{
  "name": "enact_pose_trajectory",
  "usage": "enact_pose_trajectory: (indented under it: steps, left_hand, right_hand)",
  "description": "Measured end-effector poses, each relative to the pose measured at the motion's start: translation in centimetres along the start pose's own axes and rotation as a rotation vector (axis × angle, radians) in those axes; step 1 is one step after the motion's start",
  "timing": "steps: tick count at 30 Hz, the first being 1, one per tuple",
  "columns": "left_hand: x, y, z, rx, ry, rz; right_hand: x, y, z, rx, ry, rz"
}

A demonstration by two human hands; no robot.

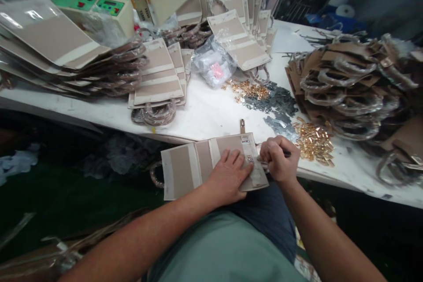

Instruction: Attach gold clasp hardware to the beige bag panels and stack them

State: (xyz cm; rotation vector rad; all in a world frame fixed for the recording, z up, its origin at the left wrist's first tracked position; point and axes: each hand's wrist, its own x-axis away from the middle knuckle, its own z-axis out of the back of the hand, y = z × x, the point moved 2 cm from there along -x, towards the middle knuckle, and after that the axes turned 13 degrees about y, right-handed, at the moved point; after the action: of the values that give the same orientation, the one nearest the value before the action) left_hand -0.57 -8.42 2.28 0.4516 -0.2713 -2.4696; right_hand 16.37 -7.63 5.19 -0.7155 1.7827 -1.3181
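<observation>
A beige bag panel (pixel 178 169) with pale strips lies across my lap and the front edge of the table, and a wrapped handle loop (pixel 156 174) sticks out at its left end. My left hand (pixel 229 174) rests flat on the panel with its fingers spread. Small metal fittings (pixel 249 158) sit along the panel's right end, close to my left fingertips. My right hand (pixel 280 156) is closed in a fist at that right edge, around a slim tool with a dark end (pixel 287 153); most of it is hidden. A strap with a metal piece (pixel 242 125) juts from the panel's far edge.
Gold fittings lie in one pile (pixel 315 142) at right and another (pixel 253 90) farther back, beside grey metal plates (pixel 276 102). Stacked bag panels (pixel 158 72) stand left and back; wrapped-handle bags (pixel 350 79) heap up right. A green-panelled machine (pixel 110 6) stands back left.
</observation>
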Motion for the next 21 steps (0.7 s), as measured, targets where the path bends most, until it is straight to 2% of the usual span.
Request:
enact_pose_trajectory:
  steps: [4, 6, 8, 11, 13, 16, 19, 21]
  left_hand:
    - [0.7, 1.1, 0.0, -0.015, 0.022, 0.027]
    - [1.0, 1.8, 0.5, 0.016, 0.063, 0.03]
    - [1.1, 2.2, 2.0, 0.087, 0.154, 0.044]
    - [0.9, 1.9, 6.5, 0.278, 0.36, 0.15]
    - [0.9, 1.1, 10.2, 0.462, 0.459, 0.296]
    - [1.6, 0.0, 15.1, 0.854, 0.579, 0.645]
    - [2.6, -0.4, 18.2, 1.122, 0.838, 0.97]
    - [2.9, -0.3, 19.1, 1.192, 0.961, 1.049]
  right_hand:
    - [1.4, -3.8, 1.7, -0.163, 0.018, -0.002]
    - [2.6, -6.2, 2.5, -0.202, 0.002, 0.01]
    - [3.7, -8.3, 3.4, -0.21, 0.004, 0.036]
    - [4.6, -10.5, 4.8, -0.207, 0.041, 0.042]
    - [4.3, -11.2, 5.4, -0.239, 0.079, 0.021]
    - [2.9, -11.3, 5.5, -0.253, 0.178, -0.027]
    - [1.1, -10.4, 4.7, 0.052, 0.178, -0.077]
    - [0.3, -9.8, 4.0, 0.259, 0.164, -0.044]
